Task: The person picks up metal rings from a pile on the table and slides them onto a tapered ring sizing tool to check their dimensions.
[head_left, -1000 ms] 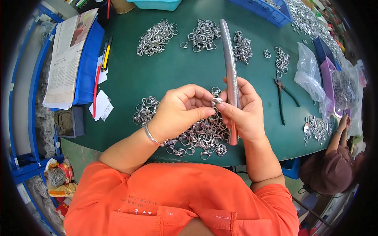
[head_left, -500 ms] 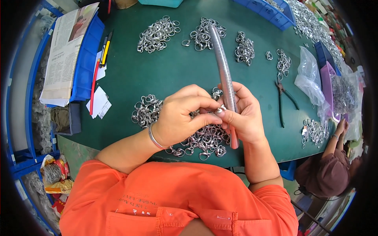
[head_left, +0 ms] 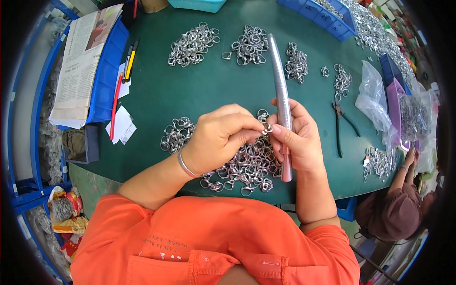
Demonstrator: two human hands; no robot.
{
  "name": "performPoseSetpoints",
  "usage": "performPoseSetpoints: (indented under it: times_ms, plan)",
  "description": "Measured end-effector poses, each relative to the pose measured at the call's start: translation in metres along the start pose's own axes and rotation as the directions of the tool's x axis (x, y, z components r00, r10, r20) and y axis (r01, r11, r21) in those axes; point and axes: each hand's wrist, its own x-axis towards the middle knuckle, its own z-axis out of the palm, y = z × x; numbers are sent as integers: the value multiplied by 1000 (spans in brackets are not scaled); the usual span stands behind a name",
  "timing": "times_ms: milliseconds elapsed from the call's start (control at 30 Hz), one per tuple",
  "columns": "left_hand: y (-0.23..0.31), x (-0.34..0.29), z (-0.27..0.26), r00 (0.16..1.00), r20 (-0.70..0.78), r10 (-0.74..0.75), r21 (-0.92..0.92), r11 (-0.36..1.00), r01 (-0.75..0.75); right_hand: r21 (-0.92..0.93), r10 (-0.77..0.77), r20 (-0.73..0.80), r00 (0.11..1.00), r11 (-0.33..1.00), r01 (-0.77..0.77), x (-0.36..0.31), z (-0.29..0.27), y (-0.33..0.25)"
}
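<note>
My left hand (head_left: 223, 135) is closed, pinching a small silver ring (head_left: 267, 128) between thumb and fingertips. The ring sits against the thumb of my right hand (head_left: 299, 135), beside the mandrel and not around it. Wrapped in my right hand is a long tapered metal ring mandrel (head_left: 280, 80), its thin end pointing away from me and its reddish-tinted handle end toward me. Under both hands lies a large heap of silver rings (head_left: 247, 164), partly hidden by my left hand and wrist. A smaller part of the heap (head_left: 178, 133) shows left of that hand.
Ring piles (head_left: 194, 45) stand along the far side of the green table (head_left: 156, 90). Green-handled pliers (head_left: 338, 123), a plastic bag (head_left: 373, 90) and more rings (head_left: 378, 161) lie right. A blue bin (head_left: 107, 71) and pens (head_left: 130, 61) are left. A co-worker (head_left: 394, 204) sits at right.
The mandrel and my right hand have shifted slightly right and toward me. My left hand still pinches the ring, which now shows more clearly beside the mandrel.
</note>
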Motion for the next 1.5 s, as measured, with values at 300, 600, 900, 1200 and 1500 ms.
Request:
performPoseSetpoints:
  times_ms: [300, 600, 900, 1200, 1500]
  plan:
    - [7, 0, 4, 958, -36, -284, -480, 846, 233, -45, -63, -37, 997, 997, 62, 0, 3, 3]
    - [-3, -1, 1, 983, -28, -182, -332, 929, 162, -122, -160, -41, 986, 981, 154, -2, 5, 5]
    - [-2, 2, 2, 950, 61, -307, -566, 773, 287, -129, -184, -99, 978, 977, 171, -4, 7, 5]
    - [-3, 0, 7, 904, 99, -416, -643, 667, 378, -151, -164, -73, 984, 977, 152, -6, 11, 8]
    - [2, 6, -4, 948, -146, -284, -296, 926, 232, -67, -172, -138, 975, 984, 164, -5, 14, 4]
